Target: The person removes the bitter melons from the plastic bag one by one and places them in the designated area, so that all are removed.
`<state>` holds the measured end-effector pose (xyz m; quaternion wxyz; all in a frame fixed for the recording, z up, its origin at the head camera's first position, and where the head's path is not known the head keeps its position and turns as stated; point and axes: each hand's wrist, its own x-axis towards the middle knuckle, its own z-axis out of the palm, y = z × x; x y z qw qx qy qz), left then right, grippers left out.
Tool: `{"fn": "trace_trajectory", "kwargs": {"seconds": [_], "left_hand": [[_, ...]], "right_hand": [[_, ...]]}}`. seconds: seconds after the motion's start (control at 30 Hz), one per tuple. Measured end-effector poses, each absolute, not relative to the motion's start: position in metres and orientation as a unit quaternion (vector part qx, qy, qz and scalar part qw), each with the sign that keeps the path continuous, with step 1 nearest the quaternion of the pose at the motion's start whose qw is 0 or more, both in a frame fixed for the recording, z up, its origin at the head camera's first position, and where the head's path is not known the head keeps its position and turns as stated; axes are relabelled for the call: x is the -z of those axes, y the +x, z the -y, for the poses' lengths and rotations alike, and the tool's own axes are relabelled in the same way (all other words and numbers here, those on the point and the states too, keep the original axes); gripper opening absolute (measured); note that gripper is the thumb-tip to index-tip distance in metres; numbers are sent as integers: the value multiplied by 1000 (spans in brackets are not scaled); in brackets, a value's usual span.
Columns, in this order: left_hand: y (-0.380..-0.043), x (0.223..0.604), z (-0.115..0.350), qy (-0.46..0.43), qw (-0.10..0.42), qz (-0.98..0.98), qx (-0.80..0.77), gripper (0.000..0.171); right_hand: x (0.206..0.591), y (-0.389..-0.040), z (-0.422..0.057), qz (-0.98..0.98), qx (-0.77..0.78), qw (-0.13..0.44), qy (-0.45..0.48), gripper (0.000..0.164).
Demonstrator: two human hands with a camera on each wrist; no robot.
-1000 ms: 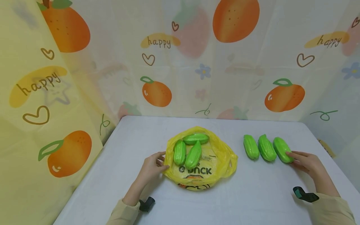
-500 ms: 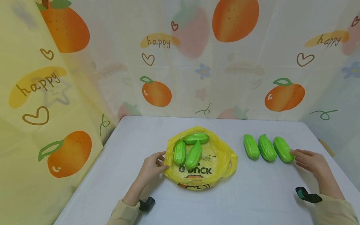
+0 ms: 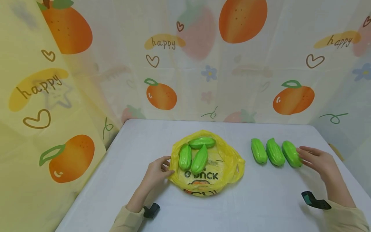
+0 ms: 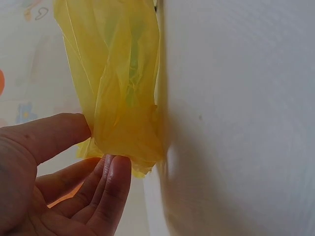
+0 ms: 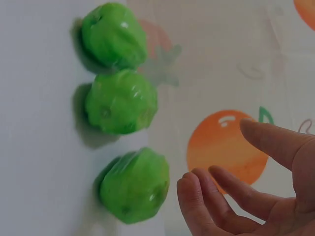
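A yellow plastic bag with black lettering stands with its mouth up on the table. Inside it lie three glossy green ridged gourds, one of them a front gourd. My left hand pinches the bag's left side, thumb and fingers on the yellow film in the left wrist view. Three similar gourds lie in a row on the right: a left gourd, a middle gourd and a right gourd. My right hand is beside the right gourd, fingers spread and, in the right wrist view, apart from it.
A white table carries everything. Behind it hangs a fruit-patterned curtain, which also closes off the left and right sides. A black wrist device sits at the left wrist, another black device at the right.
My right hand leaves the right gourd it was touching, pulls back slightly, then rises a little along its right side. The left hand and bag stay put.
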<state>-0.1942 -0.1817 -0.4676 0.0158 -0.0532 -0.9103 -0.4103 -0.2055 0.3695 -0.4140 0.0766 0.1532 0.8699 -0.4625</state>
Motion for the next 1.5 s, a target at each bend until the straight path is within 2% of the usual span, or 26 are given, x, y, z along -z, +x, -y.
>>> {"fn": "trace_trajectory", "kwargs": {"seconds": [0.57, 1.27, 1.5], "left_hand": [[-193, 468, 182, -55, 7, 911, 409, 55], [-190, 470, 180, -57, 10, 906, 419, 55], [-191, 469, 181, -54, 11, 906, 419, 55]], "right_hand": [[396, -217, -307, -880, 468, 42, 74, 77], [404, -241, -230, -839, 539, 79, 4, 72], [405, -248, -207, -836, 540, 93, 16, 72]]}}
